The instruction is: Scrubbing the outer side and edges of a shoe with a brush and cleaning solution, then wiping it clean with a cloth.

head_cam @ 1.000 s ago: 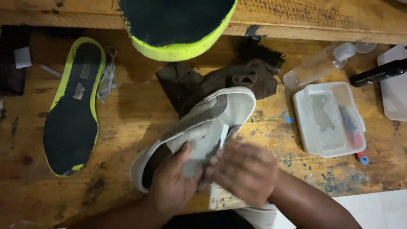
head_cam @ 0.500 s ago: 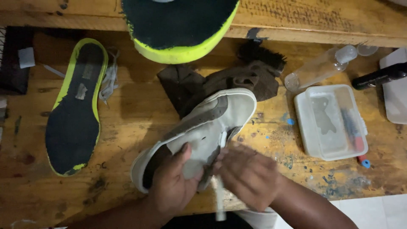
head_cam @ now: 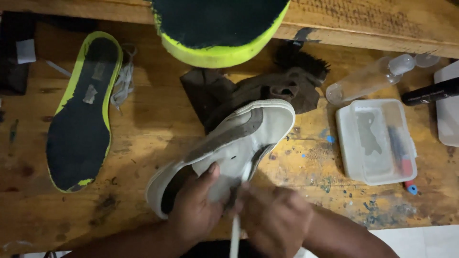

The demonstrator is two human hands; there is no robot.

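Down low, the left hand grips the grey shoe at its opening, thumb pressed on the upper, toe resting on the wooden bench. Beside it, the right hand pinches a white lace, apparently; blur hides those fingers, and the lace runs off the bottom edge.

A clear rectangular lidded plastic box lies right, below a clear bottle.

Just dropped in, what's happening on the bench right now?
A person's left hand steadies a grey shoe on the wooden bench, thumb on its side. The right hand pulls a white lace at the shoe's opening. Two insoles lie nearby, beside a brown cloth and a clear plastic box.
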